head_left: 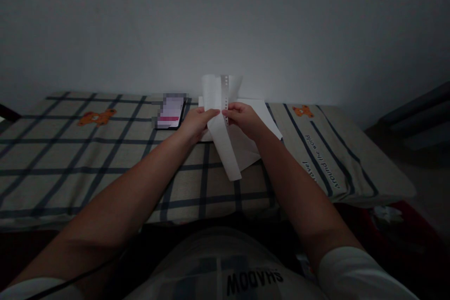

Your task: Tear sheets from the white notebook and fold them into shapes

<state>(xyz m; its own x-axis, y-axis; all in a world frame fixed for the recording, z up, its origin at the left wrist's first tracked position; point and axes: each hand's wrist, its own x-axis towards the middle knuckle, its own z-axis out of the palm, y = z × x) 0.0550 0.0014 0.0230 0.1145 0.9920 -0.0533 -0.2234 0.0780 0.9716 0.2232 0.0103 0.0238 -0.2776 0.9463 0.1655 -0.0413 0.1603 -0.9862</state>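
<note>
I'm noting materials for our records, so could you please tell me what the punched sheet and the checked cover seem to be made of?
Punched sheet: apparently paper, matte white, as it bends thinly and has a row of small holes.
Checked cover: probably cloth, dull finish, judging by its soft wrinkles; fibre unclear.

Two hands (194, 123) (246, 117), at least two paper sheets (225, 152) (266, 116), one phone (172, 110), two orange figures (96, 117) (303, 111).

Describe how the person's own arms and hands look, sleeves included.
The left hand and right hand are bare, without gloves, and no watch shows. The forearms are uncovered below short whitish sleeves. A thin dark cable crosses by the left arm.
</note>
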